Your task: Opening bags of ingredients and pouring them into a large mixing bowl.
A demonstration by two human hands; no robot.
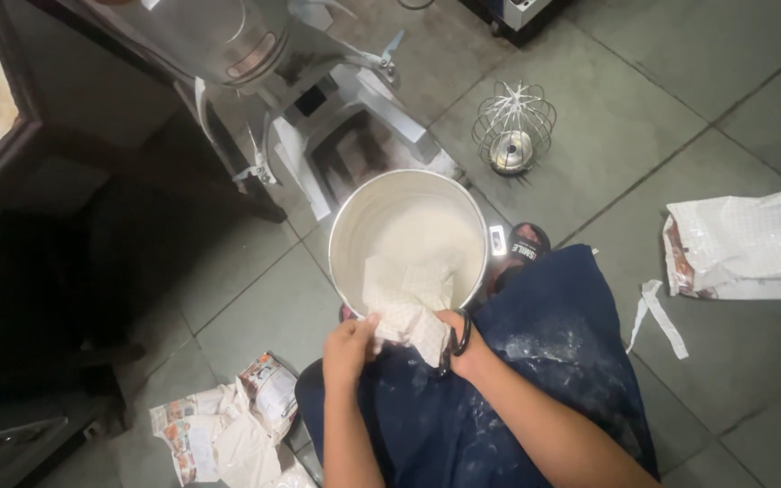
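Tipping over the rim of the round white metal mixing bowl [347, 237], a white checked paper sack [406, 303] is being emptied, its mouth pointed down into the pale flour already heaped inside. The sack's lower end is pinched shut in the left hand [347, 348], fingers curled tight around the paper, while the right hand [456, 339] is closed on the other side, largely hidden behind the sack; a dark band is worn at that wrist. Held high at the back like this, the contents are judged to slide forward. The bowl is stood on the grey tiled floor [644, 117], near a wire whisk attachment [513, 126]. Emptied sacks [743, 244] are left lying at the floor's right edge.
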